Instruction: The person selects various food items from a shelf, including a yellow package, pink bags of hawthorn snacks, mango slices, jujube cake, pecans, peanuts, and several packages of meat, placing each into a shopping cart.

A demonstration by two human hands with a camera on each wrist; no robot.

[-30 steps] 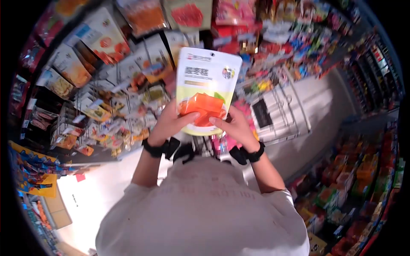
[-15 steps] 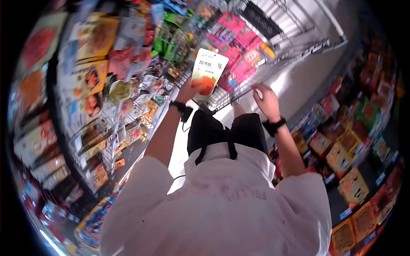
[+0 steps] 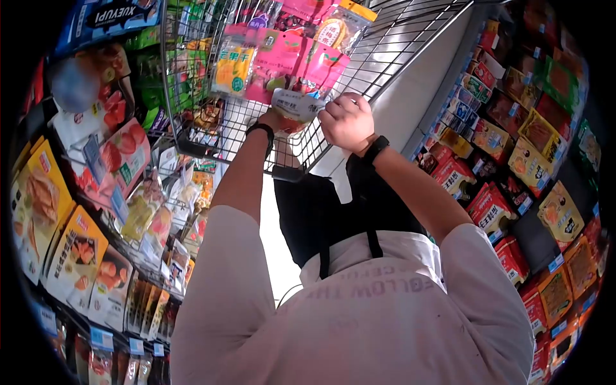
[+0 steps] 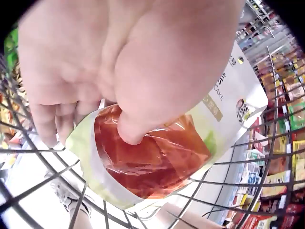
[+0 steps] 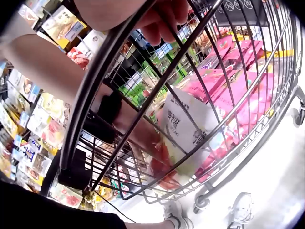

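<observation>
Left hand: your left hand sits at top centre of the head view, inside the wire cart. Its fingers curl behind the snack pouch and the thumb presses into its front, so the pouch is pinched.
Snack pouch: a white and pale green bag with a clear window showing orange-red pieces. It is held tilted within the cart, just above the wire floor, near the pink packets piled further in.
Right hand: your right hand is just right of the pouch in the head view. Its fingers are wrapped over the cart's top rim, as the right wrist view shows at its upper edge.
Cart: grey wire mesh, filling the upper middle of the head view.
Shelves: packed snack bags line the left shelf and the right shelf along both frame edges.
</observation>
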